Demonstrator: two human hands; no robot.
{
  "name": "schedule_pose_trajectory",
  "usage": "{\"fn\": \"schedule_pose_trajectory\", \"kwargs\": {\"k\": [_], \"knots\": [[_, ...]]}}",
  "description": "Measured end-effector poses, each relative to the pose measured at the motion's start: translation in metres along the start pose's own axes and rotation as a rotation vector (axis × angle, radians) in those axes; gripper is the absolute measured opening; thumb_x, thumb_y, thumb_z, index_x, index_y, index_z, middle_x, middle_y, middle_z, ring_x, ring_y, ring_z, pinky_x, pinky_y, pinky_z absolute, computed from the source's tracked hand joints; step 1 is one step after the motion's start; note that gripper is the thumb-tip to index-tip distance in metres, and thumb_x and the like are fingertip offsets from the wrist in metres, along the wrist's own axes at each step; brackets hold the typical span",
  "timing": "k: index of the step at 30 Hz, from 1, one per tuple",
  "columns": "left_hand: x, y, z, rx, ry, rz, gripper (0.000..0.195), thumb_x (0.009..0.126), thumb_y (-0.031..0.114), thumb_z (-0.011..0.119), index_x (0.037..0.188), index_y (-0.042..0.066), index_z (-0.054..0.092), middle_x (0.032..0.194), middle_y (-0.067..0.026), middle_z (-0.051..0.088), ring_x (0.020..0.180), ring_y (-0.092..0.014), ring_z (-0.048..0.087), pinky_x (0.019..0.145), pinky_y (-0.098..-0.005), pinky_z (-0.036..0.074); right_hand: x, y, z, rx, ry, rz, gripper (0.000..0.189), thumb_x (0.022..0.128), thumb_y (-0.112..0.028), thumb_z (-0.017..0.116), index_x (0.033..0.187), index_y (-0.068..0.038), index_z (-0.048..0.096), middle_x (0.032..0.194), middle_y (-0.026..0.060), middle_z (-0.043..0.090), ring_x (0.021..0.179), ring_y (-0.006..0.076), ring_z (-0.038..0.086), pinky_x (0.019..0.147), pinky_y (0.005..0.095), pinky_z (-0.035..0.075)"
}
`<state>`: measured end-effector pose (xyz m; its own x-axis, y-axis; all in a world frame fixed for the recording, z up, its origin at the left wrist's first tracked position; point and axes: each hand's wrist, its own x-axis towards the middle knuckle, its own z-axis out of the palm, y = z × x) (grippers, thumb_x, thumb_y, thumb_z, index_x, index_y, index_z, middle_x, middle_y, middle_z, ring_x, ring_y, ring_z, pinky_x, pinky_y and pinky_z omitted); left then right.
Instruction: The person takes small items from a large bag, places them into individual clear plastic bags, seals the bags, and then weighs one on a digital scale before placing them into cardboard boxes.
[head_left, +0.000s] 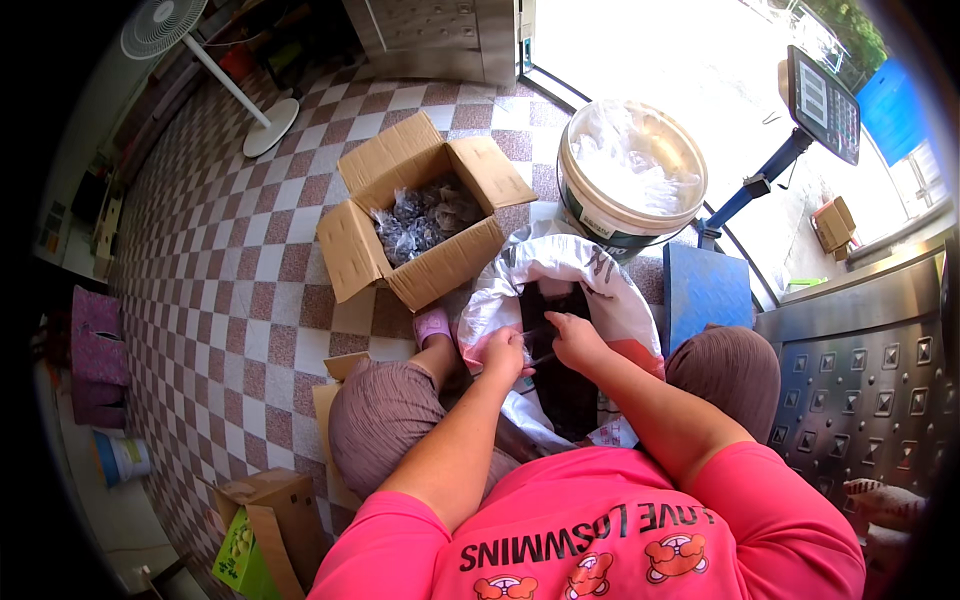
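A white woven plastic sack (626, 300) with a rolled-down rim stands between my knees, and dark contents (564, 390) show inside it. My left hand (506, 354) is over the sack's left side, its fingers pinched on a small clear plastic bag (529, 345). Just right of it, my right hand (579, 342) hovers over the dark contents with the index finger stretched forward. The right hand's other fingers are curled under, so whether they grip the bag's edge is hidden.
An open cardboard box (450, 262) holds several filled clear bags (424, 221). Beside it, a white bucket (630, 217) contains clear plastic bags (626, 161). A blue platform scale (705, 289) is right of the sack, near a metal door (855, 375). A fan (270, 127) stands farther off.
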<state>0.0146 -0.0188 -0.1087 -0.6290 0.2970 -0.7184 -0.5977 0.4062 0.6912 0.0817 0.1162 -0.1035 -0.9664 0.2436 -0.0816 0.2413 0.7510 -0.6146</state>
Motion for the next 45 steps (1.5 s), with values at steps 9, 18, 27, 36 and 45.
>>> {"fn": "schedule_pose_trajectory", "kwargs": {"k": [9, 18, 27, 36, 45], "knots": [[0.002, -0.005, -0.001, 0.056, 0.005, 0.05, 0.014, 0.085, 0.017, 0.046, 0.089, 0.004, 0.05, 0.071, -0.0088, 0.053, 0.048, -0.017, 0.053, 0.038, -0.0283, 0.049, -0.028, 0.03, 0.02, -0.312, -0.515, 0.26, 0.025, 0.069, -0.002, 0.049, 0.092, -0.003, 0.059, 0.1, 0.0173, 0.057, 0.09, 0.0338, 0.056, 0.076, 0.0385, 0.047], [0.001, -0.004, -0.001, 0.121, 0.018, 0.114, 0.015, 0.084, 0.016, 0.048, 0.09, 0.003, 0.051, 0.073, -0.0087, 0.054, 0.049, -0.017, 0.054, 0.038, -0.0279, 0.048, -0.073, 0.022, 0.059, -0.311, -1.174, -0.215, 0.036, 0.06, -0.021, 0.058, 0.092, -0.002, 0.059, 0.085, 0.0182, 0.06, 0.084, 0.0326, 0.057, 0.074, 0.0397, 0.046], [0.001, -0.003, 0.0, 0.131, 0.023, 0.141, 0.014, 0.083, 0.014, 0.048, 0.092, 0.003, 0.05, 0.075, -0.0077, 0.052, 0.048, -0.017, 0.054, 0.038, -0.0276, 0.048, -0.026, 0.011, -0.009, 0.79, -1.057, 0.668, 0.013, 0.069, -0.013, 0.062, 0.08, -0.008, 0.057, 0.071, 0.0025, 0.055, 0.053, 0.0095, 0.05, 0.047, 0.0233, 0.042], [0.0, -0.003, 0.001, 0.159, 0.006, 0.13, 0.013, 0.083, 0.016, 0.049, 0.09, 0.005, 0.051, 0.073, -0.0084, 0.055, 0.051, -0.019, 0.055, 0.039, -0.0291, 0.049, -0.004, -0.001, -0.001, 1.473, -0.526, 0.809, 0.016, 0.077, -0.003, 0.051, 0.092, -0.001, 0.055, 0.083, 0.0096, 0.056, 0.075, 0.0202, 0.056, 0.065, 0.0333, 0.05], [-0.002, -0.003, -0.001, 0.23, 0.027, 0.172, 0.013, 0.084, 0.018, 0.049, 0.088, 0.006, 0.051, 0.072, -0.0073, 0.055, 0.049, -0.019, 0.054, 0.04, -0.0291, 0.048, -0.001, -0.01, 0.007, 1.646, -0.435, 0.803, 0.041, 0.067, 0.012, 0.04, 0.108, 0.006, 0.044, 0.1, 0.014, 0.049, 0.089, 0.0272, 0.053, 0.079, 0.0368, 0.047]]}}
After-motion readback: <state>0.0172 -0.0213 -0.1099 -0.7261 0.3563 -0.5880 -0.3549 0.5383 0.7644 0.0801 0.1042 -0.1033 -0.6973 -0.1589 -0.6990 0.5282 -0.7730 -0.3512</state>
